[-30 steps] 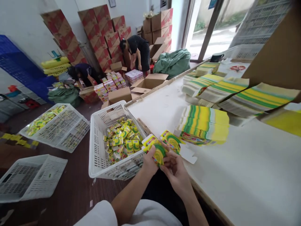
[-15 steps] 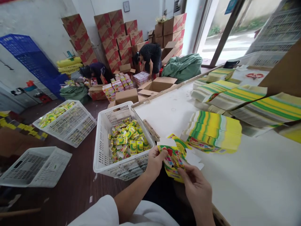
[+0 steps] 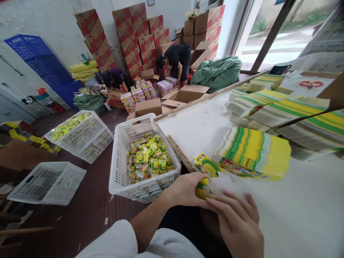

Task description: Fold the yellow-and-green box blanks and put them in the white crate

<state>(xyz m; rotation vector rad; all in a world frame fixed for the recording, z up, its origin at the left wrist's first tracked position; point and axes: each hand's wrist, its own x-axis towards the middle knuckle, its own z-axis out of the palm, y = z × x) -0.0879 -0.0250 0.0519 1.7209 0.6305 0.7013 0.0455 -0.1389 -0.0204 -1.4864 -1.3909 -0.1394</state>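
Note:
My left hand (image 3: 188, 190) and my right hand (image 3: 238, 220) both grip a small yellow-green printed carton (image 3: 203, 190) at the near edge of the white table (image 3: 295, 215). The carton is mostly hidden between the two hands. Another flat carton (image 3: 206, 165) lies just beyond it, beside a fanned stack of flat yellow-green cartons (image 3: 255, 152). A white basket (image 3: 118, 168) partly filled with folded small boxes (image 3: 147, 161) stands on the floor just left of my left hand.
More stacks of flat cartons (image 3: 285, 107) cover the table's far right. Two white baskets (image 3: 80, 134) (image 3: 47, 182) sit on the dark floor to the left. Two people bend over open cardboard boxes (image 3: 185, 95) at the back, before stacked brown cartons (image 3: 139, 39) and blue crates (image 3: 40, 61).
The carton was held up and unfolded between both hands; now it is lowered to the table edge and both hands are closed over it. The view shifted slightly right.

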